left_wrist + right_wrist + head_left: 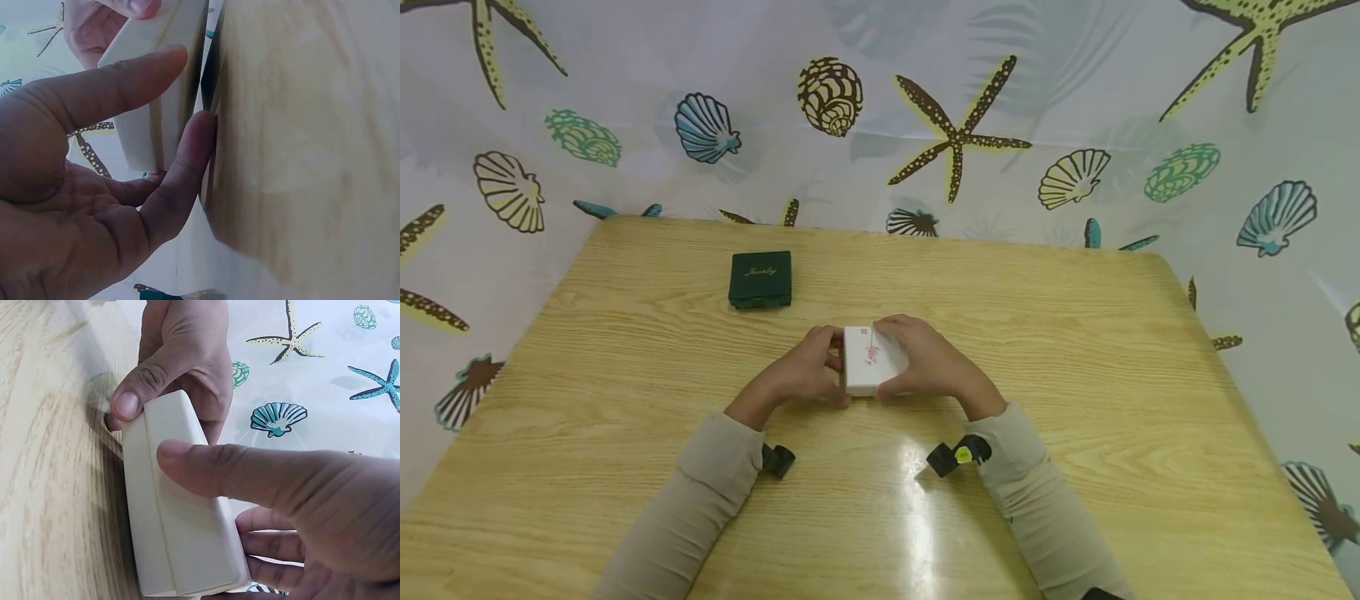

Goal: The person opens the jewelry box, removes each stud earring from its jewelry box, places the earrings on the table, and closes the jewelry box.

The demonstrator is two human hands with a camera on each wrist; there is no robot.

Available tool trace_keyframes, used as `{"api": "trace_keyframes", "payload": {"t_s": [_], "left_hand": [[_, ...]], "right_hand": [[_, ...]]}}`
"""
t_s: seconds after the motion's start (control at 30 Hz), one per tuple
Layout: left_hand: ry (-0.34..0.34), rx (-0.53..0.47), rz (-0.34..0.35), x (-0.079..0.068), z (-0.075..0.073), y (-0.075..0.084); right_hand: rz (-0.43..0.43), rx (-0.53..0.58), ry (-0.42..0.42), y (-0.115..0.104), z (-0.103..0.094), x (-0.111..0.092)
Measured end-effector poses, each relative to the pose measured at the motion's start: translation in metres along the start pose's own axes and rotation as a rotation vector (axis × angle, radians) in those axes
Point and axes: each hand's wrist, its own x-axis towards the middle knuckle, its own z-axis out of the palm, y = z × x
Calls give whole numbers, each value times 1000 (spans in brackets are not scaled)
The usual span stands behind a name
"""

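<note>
A white box (863, 368) sits at the centre of the head view, its top printed with a pinkish-red motif and a small reddish mark near the upper edge; a seam runs along its side in both wrist views. The left hand (808, 367) pinches it from the left with thumb and fingers, its thumb by the seam. The right hand (934, 360) grips it from the right, thumb on the near side and fingers at the far one. Whether the box sits flat on the wooden table (1075, 325) I cannot tell. A dark green box (761, 279) with gold lettering lies shut above and left of the hands. Beige sleeves (718, 471) rise from the bottom of the frame, and a cloth (760, 50) printed with shells and starfish fills the top.
</note>
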Motion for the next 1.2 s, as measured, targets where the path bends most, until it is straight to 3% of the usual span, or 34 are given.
{"api": "trace_keyframes", "payload": {"t_s": [1.2], "left_hand": [[30, 9, -9, 4, 3, 3]], "right_hand": [[11, -10, 5, 2, -1, 0]]}}
